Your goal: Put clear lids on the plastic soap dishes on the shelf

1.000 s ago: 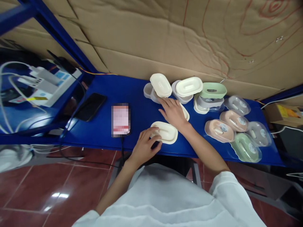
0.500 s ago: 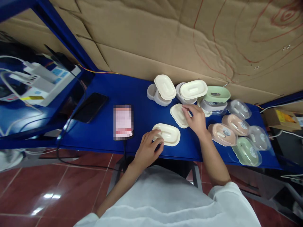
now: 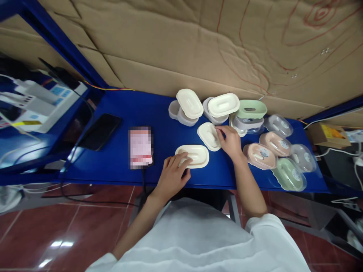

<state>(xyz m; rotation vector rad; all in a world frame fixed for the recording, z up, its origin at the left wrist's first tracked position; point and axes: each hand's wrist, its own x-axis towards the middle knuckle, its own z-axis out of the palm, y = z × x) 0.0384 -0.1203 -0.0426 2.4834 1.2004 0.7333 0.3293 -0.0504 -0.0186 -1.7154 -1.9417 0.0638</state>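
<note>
My left hand (image 3: 172,174) lies with its fingers apart on the left end and near edge of a cream oval soap-dish piece (image 3: 200,155), which rests on the blue table. The right hand (image 3: 230,141) has its thumb and fingers bent at the right edge of a second cream soap-dish piece (image 3: 208,135), just behind the first. Its fingertips are partly hidden, but they appear to pinch that rim. Farther back, one cream piece (image 3: 190,103) leans on grey soap boxes (image 3: 187,119), and another cream piece (image 3: 224,105) sits on a grey box (image 3: 209,111).
A green soap dish (image 3: 252,108) sits on a grey one at the back. Several soap boxes with clear covers, including a peach one (image 3: 261,155), stand at the right. Leftward are a blurred-out phone screen (image 3: 140,147), a dark phone (image 3: 100,131) and a power strip (image 3: 61,102).
The whole view has shifted, with the table appearing farther left. My right fingers are now nearer the rear piece's right edge. My left hand stays on the front piece.
</note>
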